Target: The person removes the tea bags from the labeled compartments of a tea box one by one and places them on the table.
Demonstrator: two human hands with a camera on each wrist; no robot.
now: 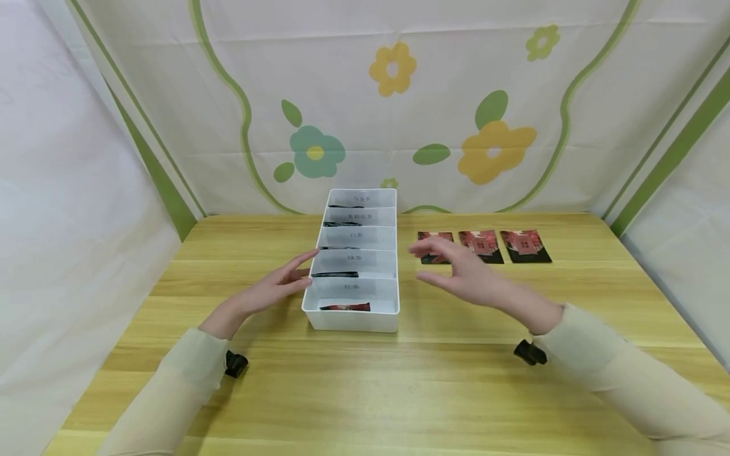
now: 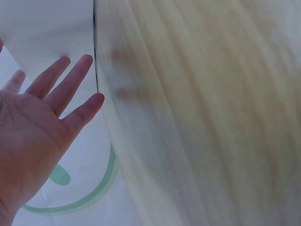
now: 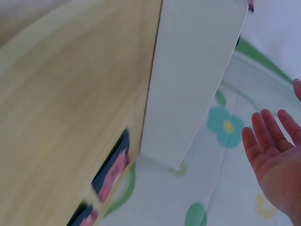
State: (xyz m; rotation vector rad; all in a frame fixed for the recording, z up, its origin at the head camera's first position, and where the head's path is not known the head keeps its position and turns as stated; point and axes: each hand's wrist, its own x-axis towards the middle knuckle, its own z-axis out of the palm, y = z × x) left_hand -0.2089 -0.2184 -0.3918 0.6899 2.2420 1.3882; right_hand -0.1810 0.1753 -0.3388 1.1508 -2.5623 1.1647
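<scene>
A long white box (image 1: 355,322) with several compartments stands mid-table, each compartment marked with Chinese lettering. Dark packet edges show inside, and a red and black packet (image 1: 346,307) lies in the nearest compartment. Along the box's left side, my left hand (image 1: 274,289) touches the rim with fingers extended; the left wrist view shows its palm and spread fingers (image 2: 70,87). To the right of the box my right hand (image 1: 464,272) hovers with nothing in it, fingers loosely bent and thumb apart. It partly hides the leftmost of three red and black packets (image 1: 481,246).
The other packets, including the rightmost one (image 1: 526,246), lie in a row near the back of the wooden table (image 1: 365,392). A white cloth with printed flowers (image 1: 393,68) hangs behind and at both sides. Small black devices (image 1: 530,352) sit at both cuffs.
</scene>
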